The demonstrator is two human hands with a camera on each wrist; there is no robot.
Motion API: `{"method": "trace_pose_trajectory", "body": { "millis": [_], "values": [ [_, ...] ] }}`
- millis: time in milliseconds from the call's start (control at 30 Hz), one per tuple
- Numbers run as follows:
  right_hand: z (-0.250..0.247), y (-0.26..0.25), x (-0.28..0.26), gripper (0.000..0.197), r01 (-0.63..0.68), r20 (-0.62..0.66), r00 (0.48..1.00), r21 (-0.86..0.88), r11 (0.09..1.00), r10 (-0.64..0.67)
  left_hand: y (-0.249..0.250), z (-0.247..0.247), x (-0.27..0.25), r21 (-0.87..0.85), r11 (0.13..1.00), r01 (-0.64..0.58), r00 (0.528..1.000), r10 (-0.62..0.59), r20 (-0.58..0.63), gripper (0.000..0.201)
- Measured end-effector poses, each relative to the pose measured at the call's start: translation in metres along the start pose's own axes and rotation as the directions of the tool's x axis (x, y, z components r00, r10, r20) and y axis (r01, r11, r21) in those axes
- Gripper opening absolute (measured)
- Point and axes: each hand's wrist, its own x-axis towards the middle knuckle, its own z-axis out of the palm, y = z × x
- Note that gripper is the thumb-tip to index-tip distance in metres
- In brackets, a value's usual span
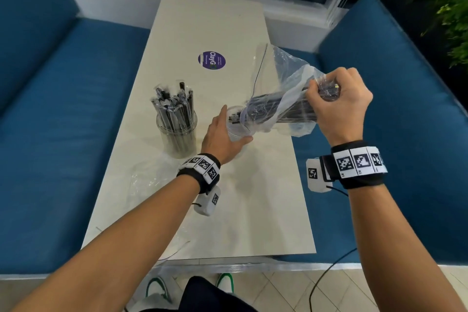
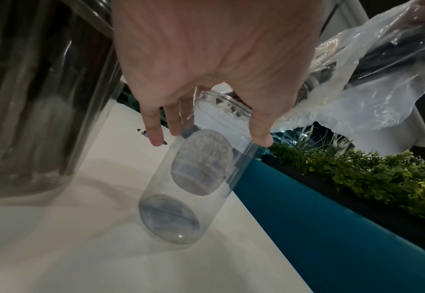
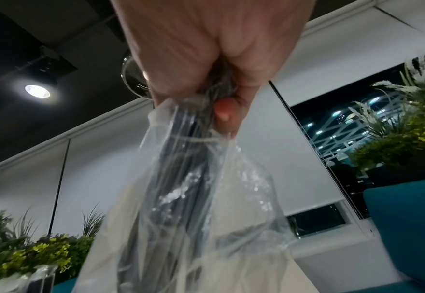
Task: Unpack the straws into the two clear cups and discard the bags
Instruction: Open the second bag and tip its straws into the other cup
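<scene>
My left hand [image 1: 222, 139] grips an empty clear cup [image 2: 194, 188] near its rim and tilts it on the table, its mouth turned right. My right hand [image 1: 339, 99] is clenched around one end of a clear plastic bag [image 1: 286, 99] with a bundle of dark wrapped straws [image 3: 179, 190] inside. The bag lies nearly level above the table, its open end with the straw tips at the cup's mouth [image 1: 234, 116]. A second clear cup [image 1: 177, 132], full of wrapped black straws, stands upright to the left.
An empty crumpled clear bag [image 1: 149, 185] lies on the beige table [image 1: 253, 210] near my left forearm. A purple round sticker [image 1: 211, 60] is on the tabletop farther back. Blue benches [image 1: 63, 121] flank the table; green plants [image 2: 369, 174] stand behind the right bench.
</scene>
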Motion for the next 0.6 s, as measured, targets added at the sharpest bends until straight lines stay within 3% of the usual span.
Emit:
{"method": "trace_pose_trajectory", "body": {
  "millis": [167, 267, 400, 600],
  "values": [
    [0.003, -0.019, 0.008, 0.025, 0.185, 0.154, 0.971, 0.015, 0.983, -0.186, -0.002, 0.001, 0.003, -0.02, 1.0, 0.004, 1.0, -0.004, 0.001, 0.121],
    [0.018, -0.029, 0.011, 0.025, 0.223, 0.29, 0.932, 0.018, 0.975, -0.219, -0.002, 0.0, 0.001, -0.018, 1.0, -0.018, 1.0, 0.018, -0.011, 0.121],
    [0.036, -0.034, 0.023, 0.024, 0.2, 0.36, 0.915, -0.011, 0.98, -0.183, -0.002, 0.0, 0.0, -0.033, 0.998, -0.045, 0.999, 0.045, -0.007, 0.115],
    [0.046, -0.025, 0.045, 0.022, 0.021, 0.25, 0.968, -0.102, 0.995, 0.005, -0.011, -0.002, -0.002, -0.092, 0.995, -0.031, 0.999, 0.031, -0.011, 0.118]
  ]
}}
